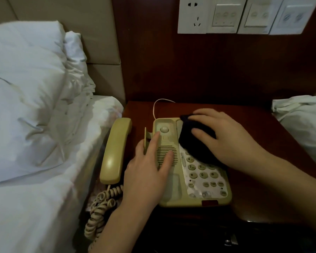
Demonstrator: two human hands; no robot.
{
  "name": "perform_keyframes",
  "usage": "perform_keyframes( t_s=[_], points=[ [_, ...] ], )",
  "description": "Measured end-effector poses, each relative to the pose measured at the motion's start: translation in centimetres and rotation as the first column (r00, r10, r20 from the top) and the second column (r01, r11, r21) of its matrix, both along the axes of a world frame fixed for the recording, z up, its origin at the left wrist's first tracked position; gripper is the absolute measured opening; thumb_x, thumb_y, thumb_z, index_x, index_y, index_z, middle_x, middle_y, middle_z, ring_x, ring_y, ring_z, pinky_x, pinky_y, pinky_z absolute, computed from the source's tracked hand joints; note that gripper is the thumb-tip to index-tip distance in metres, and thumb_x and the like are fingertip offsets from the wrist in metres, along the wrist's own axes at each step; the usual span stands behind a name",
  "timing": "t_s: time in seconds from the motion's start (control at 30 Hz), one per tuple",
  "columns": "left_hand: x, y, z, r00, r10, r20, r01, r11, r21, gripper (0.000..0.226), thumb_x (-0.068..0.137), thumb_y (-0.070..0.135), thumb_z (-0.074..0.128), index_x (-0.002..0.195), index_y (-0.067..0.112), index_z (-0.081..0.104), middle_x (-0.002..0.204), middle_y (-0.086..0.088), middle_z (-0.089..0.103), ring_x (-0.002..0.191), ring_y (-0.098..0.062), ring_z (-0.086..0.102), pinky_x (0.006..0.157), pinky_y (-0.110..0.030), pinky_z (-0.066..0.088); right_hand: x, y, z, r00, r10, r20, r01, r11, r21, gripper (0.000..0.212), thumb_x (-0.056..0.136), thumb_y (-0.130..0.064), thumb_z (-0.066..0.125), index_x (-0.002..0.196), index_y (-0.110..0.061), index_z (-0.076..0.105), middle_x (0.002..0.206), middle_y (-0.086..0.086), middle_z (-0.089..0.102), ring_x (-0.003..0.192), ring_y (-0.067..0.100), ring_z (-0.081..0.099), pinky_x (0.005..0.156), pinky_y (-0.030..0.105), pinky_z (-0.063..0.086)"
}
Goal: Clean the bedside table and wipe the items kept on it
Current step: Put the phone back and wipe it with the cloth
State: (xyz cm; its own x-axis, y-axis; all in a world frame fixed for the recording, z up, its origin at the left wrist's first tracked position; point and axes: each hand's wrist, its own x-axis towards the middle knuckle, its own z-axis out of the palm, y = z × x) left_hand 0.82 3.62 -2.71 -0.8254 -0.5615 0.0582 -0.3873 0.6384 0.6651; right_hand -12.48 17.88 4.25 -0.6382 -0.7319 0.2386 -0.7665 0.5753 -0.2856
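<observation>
Two hands worked on one telephone base [193,172], which sat near the middle of the dark wooden counter [263,128]. We saw a yellowed cream plastic body with a slotted speaker grille, a round knob in the empty cradle above it, and a pale keypad whose round keys looked worn and mottled; a small red patch sat at its near edge. Our left hand [150,172] lay flat over the cradle and grille, its grip slack with fingers straight, pressing the base and clasping nothing. Our right hand [224,137] rested on a dark cloth [195,143] bunched over the upper part of the keypad, fingers bent down over it and holding it against the keys. The handset [115,150] lay off the base, lengthwise along the counter's left edge, just beside the bed [44,198]; its coiled cord [100,207] hung in the narrow gap there. A thin line cord [160,105] looped out behind the base.

Room was tight on the left, where white bedding pressed against the counter. To the right of the base a strip of bare wood ran up to more white bedding [303,121]. Behind the base, bare wood reached the back panel, which carried a socket and switch plates [244,15] high above.
</observation>
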Motion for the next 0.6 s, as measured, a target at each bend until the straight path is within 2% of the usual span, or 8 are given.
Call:
perform_keyframes(
  t_s=[0.07, 0.17, 0.27, 0.33, 0.43, 0.5, 0.53, 0.6],
  points=[
    [0.1, 0.1, 0.3, 1.000, 0.009, -0.002, -0.009, 1.000, 0.027, 0.073, 0.098, 0.067, 0.038, 0.159, 0.049, 0.002, 0.167, 0.013, 0.018, 0.142, -0.021, 0.043, 0.112, -0.043, 0.039, -2.0, -0.8, -1.1, 0.996, -0.091, 0.019, 0.091, 0.995, 0.041, 0.042, 0.102, -0.038, 0.045, 0.143, -0.029, 0.048, 0.149, -0.010, 0.041, 0.128, 0.016, 0.041, 0.104, 0.029, 0.032],
    [-0.1, 0.0, 0.6, 0.999, 0.022, 0.030, -0.023, 0.999, 0.028, 0.080, 0.097, 0.069, 0.040, 0.161, 0.042, 0.002, 0.168, 0.015, 0.017, 0.143, -0.021, 0.042, 0.111, -0.042, 0.039, -2.0, 0.3, -1.4, 0.980, -0.190, 0.059, 0.187, 0.981, 0.045, 0.041, 0.102, -0.036, 0.046, 0.142, -0.028, 0.049, 0.145, -0.005, 0.048, 0.126, 0.020, 0.047, 0.103, 0.033, 0.037],
    [0.0, 0.5, 1.0, 0.996, 0.055, 0.063, -0.055, 0.998, -0.001, 0.084, 0.096, 0.069, 0.040, 0.162, 0.035, 0.002, 0.166, 0.008, 0.025, 0.143, -0.021, 0.043, 0.111, -0.042, 0.040, 1.2, 3.1, -1.8, 0.932, -0.278, 0.231, 0.281, 0.960, 0.023, 0.048, 0.101, -0.042, 0.045, 0.147, -0.030, 0.041, 0.138, -0.004, 0.053, 0.120, 0.017, 0.055, 0.096, 0.035, 0.051],
    [0.0, 0.7, 1.5, 0.991, 0.104, 0.087, -0.105, 0.994, 0.000, 0.089, 0.095, 0.070, 0.041, 0.163, 0.029, 0.003, 0.160, 0.000, 0.037, 0.140, -0.024, 0.046, 0.111, -0.044, 0.041, 3.3, 4.7, -2.6, 0.831, -0.315, 0.459, 0.364, 0.931, -0.021, 0.044, 0.100, -0.044, 0.045, 0.142, -0.029, 0.048, 0.123, -0.005, 0.063, 0.104, 0.013, 0.064, 0.080, 0.031, 0.057],
    [-0.2, 0.7, 2.2, 0.981, 0.150, 0.122, -0.165, 0.978, 0.128, 0.098, 0.087, 0.080, 0.041, 0.163, 0.024, 0.013, 0.152, -0.003, 0.050, 0.135, -0.027, 0.053, 0.111, -0.047, 0.044, 4.8, 6.0, -3.3, 0.518, -0.182, 0.836, 0.546, 0.822, -0.159, 0.027, 0.099, -0.041, 0.051, 0.111, -0.024, 0.069, 0.093, 0.001, 0.077, 0.082, 0.019, 0.074, 0.076, 0.043, 0.060],
    [-0.4, 0.7, 2.9, 0.980, 0.153, 0.127, -0.173, 0.969, 0.175, 0.111, 0.070, 0.096, 0.035, 0.156, 0.026, 0.032, 0.143, -0.001, 0.059, 0.127, -0.027, 0.058, 0.108, -0.050, 0.047, 5.5, 6.5, -3.0, 0.371, -0.064, 0.927, 0.609, 0.770, -0.190, 0.020, 0.097, -0.036, 0.056, 0.104, -0.024, 0.071, 0.088, 0.005, 0.078, 0.074, 0.023, 0.075, 0.061, 0.035, 0.059],
    [-0.4, 0.7, 3.2, 0.978, 0.159, 0.133, -0.183, 0.963, 0.198, 0.117, 0.060, 0.100, 0.033, 0.151, 0.026, 0.040, 0.138, 0.000, 0.062, 0.123, -0.027, 0.061, 0.106, -0.051, 0.048, 5.9, 6.7, -2.8, 0.336, -0.027, 0.941, 0.615, 0.763, -0.198, 0.018, 0.096, -0.035, 0.058, 0.103, -0.025, 0.070, 0.088, 0.006, 0.078, 0.071, 0.023, 0.074, 0.054, 0.030, 0.056],
    [-0.1, 0.7, 3.6, 0.975, 0.184, 0.122, -0.214, 0.921, 0.325, 0.119, 0.051, 0.103, 0.043, 0.140, 0.025, 0.053, 0.129, 0.000, 0.067, 0.116, -0.026, 0.065, 0.102, -0.051, 0.052, 6.6, 7.1, -2.2, 0.316, 0.044, 0.948, 0.622, 0.744, -0.242, 0.017, 0.093, -0.034, 0.061, 0.103, -0.025, 0.071, 0.090, 0.006, 0.078, 0.074, 0.023, 0.075, 0.056, 0.030, 0.054]
  ],
)
